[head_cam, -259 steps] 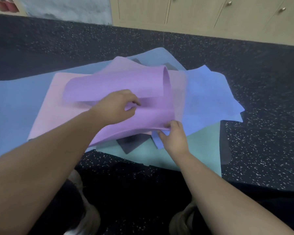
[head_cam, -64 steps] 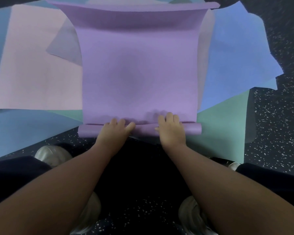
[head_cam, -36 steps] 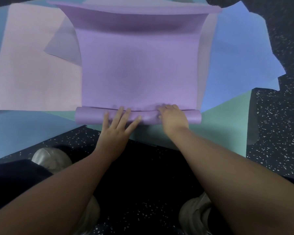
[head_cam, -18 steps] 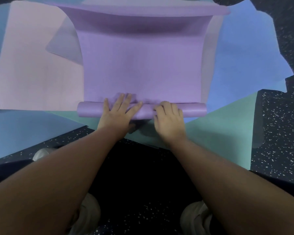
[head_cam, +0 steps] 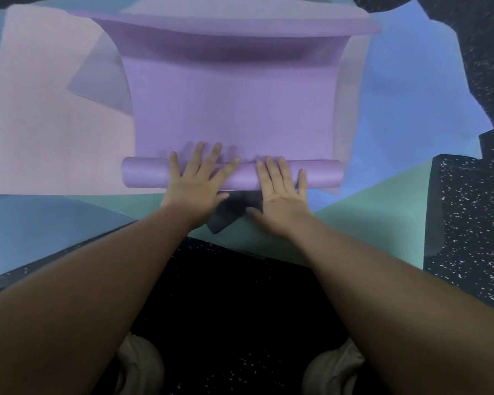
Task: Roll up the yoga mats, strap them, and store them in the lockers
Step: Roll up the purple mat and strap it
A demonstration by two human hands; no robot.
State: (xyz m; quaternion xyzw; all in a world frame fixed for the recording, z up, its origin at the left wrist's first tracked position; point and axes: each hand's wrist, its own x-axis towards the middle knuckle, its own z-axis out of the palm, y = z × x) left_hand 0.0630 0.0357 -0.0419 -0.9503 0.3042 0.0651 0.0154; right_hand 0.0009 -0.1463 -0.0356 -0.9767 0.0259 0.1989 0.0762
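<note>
Left hand (head_cam: 196,183): flat with fingers straight and spread, palm down on the rolled part of the purple yoga mat (head_cam: 234,115), forearm stretched forward from the lower left.
Right hand (head_cam: 280,189): also flat, fingers straight and close together, pressing the same roll just beside the left hand; the thumb lies toward the middle, the forearm comes in from the lower right.
Roll: a tight cylinder lying crosswise under both palms, its ends sticking out past each hand.
Purple yoga mat, unrolled part: runs away from the hands, smooth in the middle, its far end curled up in a raised fold.
Where it lies: on top of a heap of other mats on the floor.
Pink mat (head_cam: 49,115): to the left, under the purple one.
Blue mat (head_cam: 411,89): to the right, partly covered.
Teal mat (head_cam: 377,223): nearest the person, beneath the roll.
Dark mat corner (head_cam: 226,215): shows between the two wrists.
Speckled floor (head_cam: 474,218): black, visible right and below.
Shoes (head_cam: 140,366): pale, at the bottom edge.
</note>
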